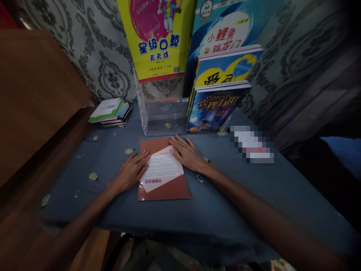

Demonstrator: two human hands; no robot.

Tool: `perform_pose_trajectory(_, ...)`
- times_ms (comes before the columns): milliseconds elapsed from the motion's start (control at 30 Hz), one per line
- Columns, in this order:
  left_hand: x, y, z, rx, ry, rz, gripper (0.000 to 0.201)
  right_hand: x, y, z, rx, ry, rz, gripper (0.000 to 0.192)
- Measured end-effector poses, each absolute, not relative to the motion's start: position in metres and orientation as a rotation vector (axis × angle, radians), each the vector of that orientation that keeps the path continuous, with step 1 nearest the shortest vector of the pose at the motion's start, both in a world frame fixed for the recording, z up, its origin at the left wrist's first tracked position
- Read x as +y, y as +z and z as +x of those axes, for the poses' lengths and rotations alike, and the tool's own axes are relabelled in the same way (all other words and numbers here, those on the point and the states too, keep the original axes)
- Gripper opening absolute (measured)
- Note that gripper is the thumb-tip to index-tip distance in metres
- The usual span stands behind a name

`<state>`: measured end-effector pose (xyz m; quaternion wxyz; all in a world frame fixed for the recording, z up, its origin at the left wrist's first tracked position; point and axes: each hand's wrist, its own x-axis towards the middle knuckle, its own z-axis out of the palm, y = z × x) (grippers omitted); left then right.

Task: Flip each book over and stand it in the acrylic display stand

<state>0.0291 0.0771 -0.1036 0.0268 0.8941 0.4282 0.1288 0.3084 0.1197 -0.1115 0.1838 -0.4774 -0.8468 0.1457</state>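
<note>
Two bare arms come in from the bottom and stretch over a table with a blue cloth. Little round gold shapes dot the cloth.

Both hands lie flat on a thin brown book that rests in the middle of the cloth. A white slanted patch with small print covers part of its face. The left hand lies on the book's left edge, palm down, with the fingers stretched out toward the white patch. The right hand lies on the top right part of the book, palm down too, with the fingers spread wide. Neither hand grabs anything; they just press flat on the book.

Just behind the book stands a clear plastic holder. Its left part shows only see-through walls. On its right side two books stand upright, leaning back: a dark blue book with gold letters in front and a blue and yellow book right behind it.

Farther back, two big books lean on the patterned wall. One is a yellow book with blue letters, and beside it is a light blue book with red letters.

At the back left of the table lies a small stack of thin books with a white and green one on top. A brown wooden board stands on the left side.
</note>
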Motion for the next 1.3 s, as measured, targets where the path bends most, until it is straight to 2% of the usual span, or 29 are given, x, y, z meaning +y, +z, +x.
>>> perform_pose_trajectory(233, 0.076, -0.108, 0.028, 1.32, 0.438, 2.744, 0.045, 0.078, -0.111, 0.279, -2.649, 0.478, -0.971, 0.062)
perform_pose_trajectory(500, 0.077, -0.11, 0.026, 1.314, 0.448, 2.754, 0.045, 0.125, -0.117, 0.319, -2.535, 0.46, -1.205, 0.058)
perform_pose_trajectory(733, 0.085, -0.094, 0.037, 1.299, 0.306, 2.777, 0.046, 0.154, -0.127, 0.323, -2.404, 0.518, -1.26, 0.052)
perform_pose_trajectory(1000, 0.109, -0.096, 0.099, 1.033, 0.238, 2.783, 0.048, 0.152, -0.133, 0.327, -2.41, 0.499, -1.207, 0.052)
perform_pose_trajectory(1300, 0.068, -0.09, 0.113, 0.741, 0.149, 2.804, 0.046, 0.149, -0.125, 0.325, -2.448, 0.501, -1.197, 0.054)
